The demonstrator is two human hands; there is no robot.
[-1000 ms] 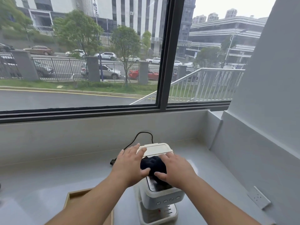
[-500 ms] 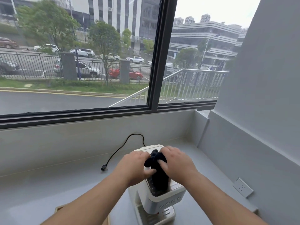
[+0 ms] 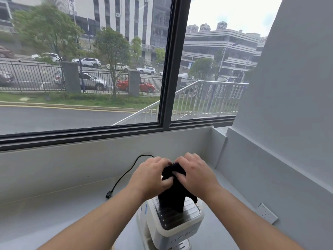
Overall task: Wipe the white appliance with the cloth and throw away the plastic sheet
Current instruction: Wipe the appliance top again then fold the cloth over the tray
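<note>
The left hand (image 3: 150, 179) and the right hand (image 3: 195, 175) meet above the white appliance (image 3: 171, 224), both closed on the bunched top of a dark cloth (image 3: 172, 195). The left thumb presses the fabric from the near side, and the curled right fingers (image 3: 177, 175) pinch the same bunch, so the two hands touch each other at the cloth. From this grip the cloth hangs straight down and its lower end lies on the appliance's ribbed dark top panel (image 3: 177, 214).

The appliance stands upright on the pale tabletop (image 3: 63, 213), toward its near edge and right of the middle. A row of small round buttons (image 3: 183, 236) runs along its front face, and a blue label (image 3: 146, 208) shows on its left side.

A black cable (image 3: 126, 175) curves from behind the hands over the tabletop to the left and ends in a plug (image 3: 108, 195) lying flat. Near the tabletop's right edge, a white wall socket (image 3: 266, 213) sits low in the grey side wall (image 3: 288, 141). Behind the far edge rises a low ledge under a large window (image 3: 167, 69).
</note>
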